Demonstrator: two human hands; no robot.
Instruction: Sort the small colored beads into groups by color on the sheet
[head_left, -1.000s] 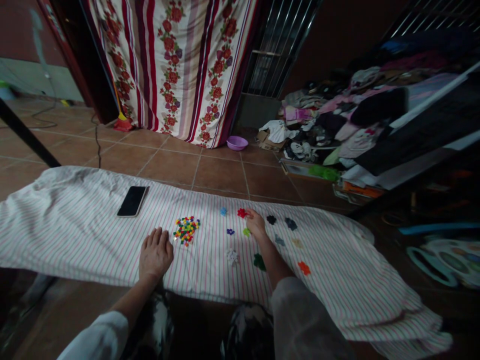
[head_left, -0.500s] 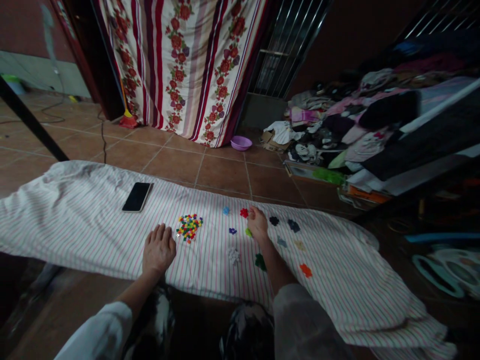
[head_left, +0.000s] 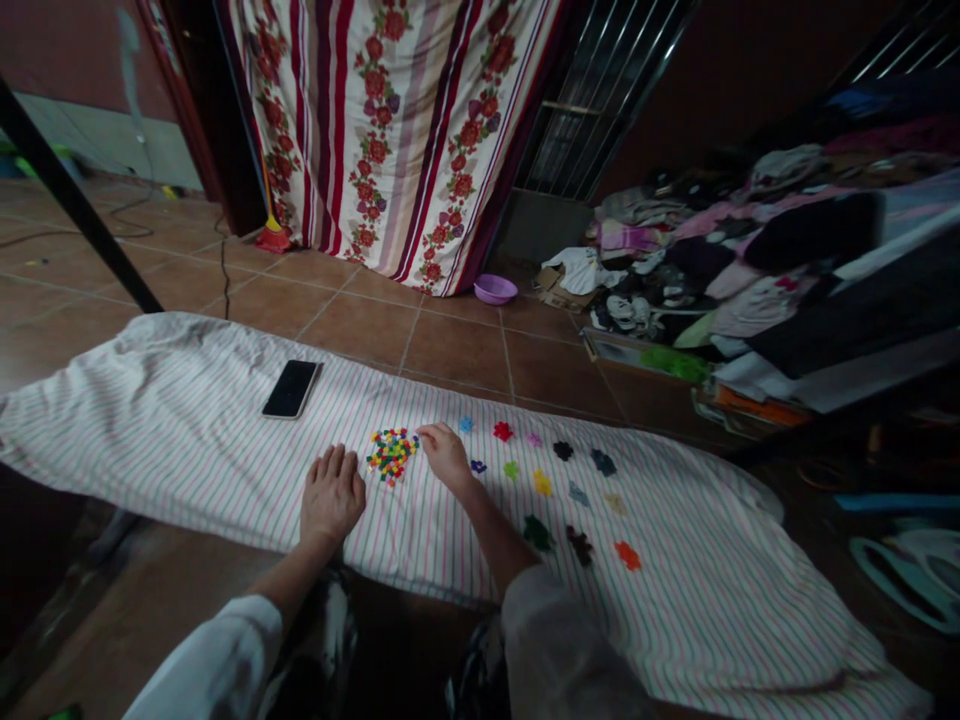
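Note:
A mixed pile of tiny coloured pieces (head_left: pixel 392 455), red, yellow, green and orange among them, lies on the striped cloth (head_left: pixel 202 440). My left hand (head_left: pixel 332 495) rests flat on the cloth just left of the pile, fingers stretched out. At the pile's right edge, my right hand (head_left: pixel 445 455) has its fingertips pinched together; whatever is between them is too small to make out. Single-colour clusters are spread to the right, including red pieces (head_left: pixel 502 431), light blue pieces (head_left: pixel 466 425), yellow pieces (head_left: pixel 542 482), dark green pieces (head_left: pixel 537 533) and orange pieces (head_left: pixel 628 556). My right forearm covers part of the cloth.
A phone (head_left: pixel 291 389) lies on the cloth, left of the pile. Beyond the cloth's far edge, a purple basin (head_left: pixel 495 290) stands on the tiled floor near a hanging floral curtain (head_left: pixel 375 130). Heaped clothes (head_left: pixel 697 250) fill the right side.
My right hand has moved left from beside the red cluster to the mixed pile's right edge, uncovering pink, yellow and brown clusters. My left hand stays flat. The view has shifted slightly.

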